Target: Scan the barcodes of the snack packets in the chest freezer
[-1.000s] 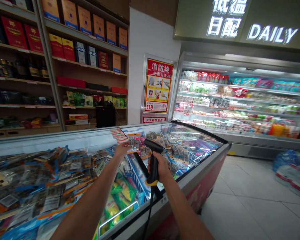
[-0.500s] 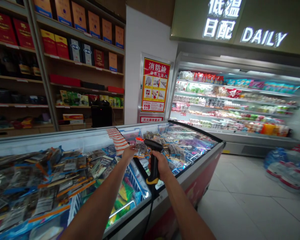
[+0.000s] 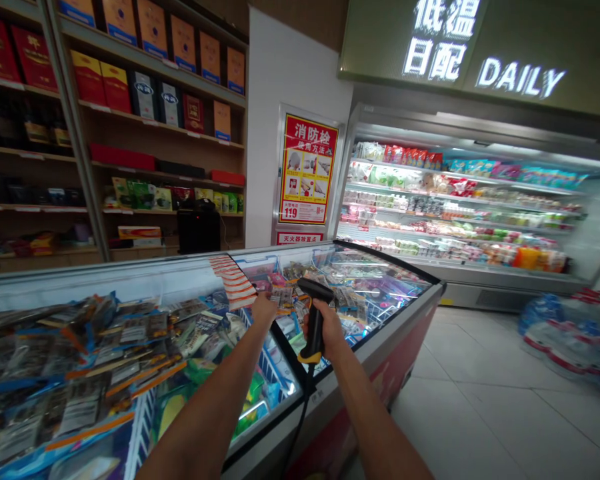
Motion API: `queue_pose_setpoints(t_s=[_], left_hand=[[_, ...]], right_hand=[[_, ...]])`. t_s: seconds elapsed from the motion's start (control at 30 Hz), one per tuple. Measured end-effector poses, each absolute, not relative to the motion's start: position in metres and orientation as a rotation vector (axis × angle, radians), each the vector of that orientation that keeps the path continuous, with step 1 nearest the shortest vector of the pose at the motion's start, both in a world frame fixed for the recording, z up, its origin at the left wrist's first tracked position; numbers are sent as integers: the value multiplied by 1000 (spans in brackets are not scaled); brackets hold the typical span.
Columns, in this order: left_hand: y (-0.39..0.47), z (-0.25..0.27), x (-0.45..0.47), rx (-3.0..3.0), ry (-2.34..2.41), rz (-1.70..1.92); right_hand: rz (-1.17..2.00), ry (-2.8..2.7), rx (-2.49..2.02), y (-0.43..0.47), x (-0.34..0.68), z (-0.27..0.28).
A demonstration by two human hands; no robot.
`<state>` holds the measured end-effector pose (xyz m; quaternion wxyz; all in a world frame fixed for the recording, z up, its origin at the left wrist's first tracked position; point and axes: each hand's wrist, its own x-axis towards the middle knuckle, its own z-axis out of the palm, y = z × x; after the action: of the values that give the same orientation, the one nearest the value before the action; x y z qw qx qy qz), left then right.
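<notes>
The right hand grips a black barcode scanner over the chest freezer; the left hand, fingers curled, holds a packet.

Bright shop lighting, glare on the freezer lid (white streaks); edges bowed and blurred.

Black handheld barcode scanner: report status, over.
Right hand gripping black handheld barcode scanner. Left hand on packets inside glass-topped chest freezer. Nothing between scanner and packets.
</notes>
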<state>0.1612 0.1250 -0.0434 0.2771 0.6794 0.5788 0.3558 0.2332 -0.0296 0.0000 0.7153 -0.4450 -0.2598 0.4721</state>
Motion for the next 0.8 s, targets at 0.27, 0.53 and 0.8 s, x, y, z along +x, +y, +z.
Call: queue_pose_setpoints(t_s=[0.27,0.53,0.8], left_hand=[[106,-32,175,2081,1505,859],[131,-12,71,2185,1884,816],[149,-9,12,2051,2179,575]], right_hand=[[1032,-604,-1011,-27,231,-7],[1102,-624,-1007,-22,210,-8],[1141,-652,-998,-15,195,-9]])
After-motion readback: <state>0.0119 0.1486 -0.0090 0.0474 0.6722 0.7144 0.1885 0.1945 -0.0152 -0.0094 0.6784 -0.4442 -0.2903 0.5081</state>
